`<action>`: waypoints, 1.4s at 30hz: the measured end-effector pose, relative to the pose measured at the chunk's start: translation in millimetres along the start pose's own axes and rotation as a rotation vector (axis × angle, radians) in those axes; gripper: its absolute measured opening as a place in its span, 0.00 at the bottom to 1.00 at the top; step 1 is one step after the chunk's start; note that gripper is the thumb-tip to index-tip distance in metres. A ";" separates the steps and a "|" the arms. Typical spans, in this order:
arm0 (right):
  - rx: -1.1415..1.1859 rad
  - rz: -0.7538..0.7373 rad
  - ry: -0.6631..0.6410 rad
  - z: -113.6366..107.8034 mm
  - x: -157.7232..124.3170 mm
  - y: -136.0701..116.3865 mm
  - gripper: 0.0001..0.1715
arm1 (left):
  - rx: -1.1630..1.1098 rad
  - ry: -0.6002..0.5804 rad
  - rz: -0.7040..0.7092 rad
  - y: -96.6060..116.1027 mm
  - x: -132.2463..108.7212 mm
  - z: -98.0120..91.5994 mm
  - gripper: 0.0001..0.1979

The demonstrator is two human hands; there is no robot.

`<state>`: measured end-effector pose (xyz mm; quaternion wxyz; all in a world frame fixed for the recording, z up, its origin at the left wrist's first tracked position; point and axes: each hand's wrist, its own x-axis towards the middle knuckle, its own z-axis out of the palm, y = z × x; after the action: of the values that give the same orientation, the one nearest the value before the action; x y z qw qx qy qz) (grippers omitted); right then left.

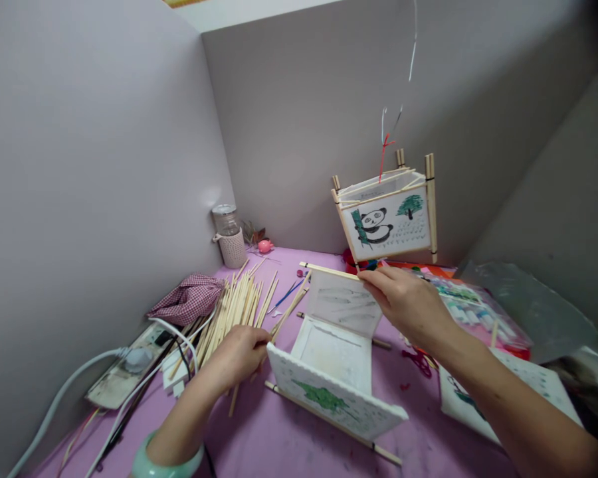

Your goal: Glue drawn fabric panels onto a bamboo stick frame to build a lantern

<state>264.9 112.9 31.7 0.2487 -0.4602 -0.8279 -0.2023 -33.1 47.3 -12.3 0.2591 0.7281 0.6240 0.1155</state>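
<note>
A half-built paper lantern (331,355) lies unfolded on the table, its white panels edged with thin wooden sticks. Its near panel bears a green drawing (323,396); the far panel (341,299), with grey strokes, stands raised. My right hand (403,299) is closed, pinching the far panel's top edge near its right corner. Closed at the lantern's left side, my left hand (242,355) pinches a wooden stick (292,311) that slants up from its fingertips. Its fingertips are partly hidden. Above my right hand hangs a finished lantern (386,222) with a panda drawing, on a red string.
Many loose wooden sticks (239,302) lie at left, beside a checked cloth (192,299) and a power strip (129,372) with white cables. A jar (229,236) stands at the back. Paint tubes (471,315) and another drawn panel (523,378) lie at right.
</note>
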 end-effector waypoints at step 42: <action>0.019 0.024 -0.029 -2.8 -2.1 -0.5 0.16 | -0.023 0.052 -0.051 5.2 0.6 -1.2 0.12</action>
<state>266.0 109.7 32.6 0.2433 -0.4707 -0.8277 -0.1848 -29.1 47.8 -8.6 0.2541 0.7057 0.6475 0.1349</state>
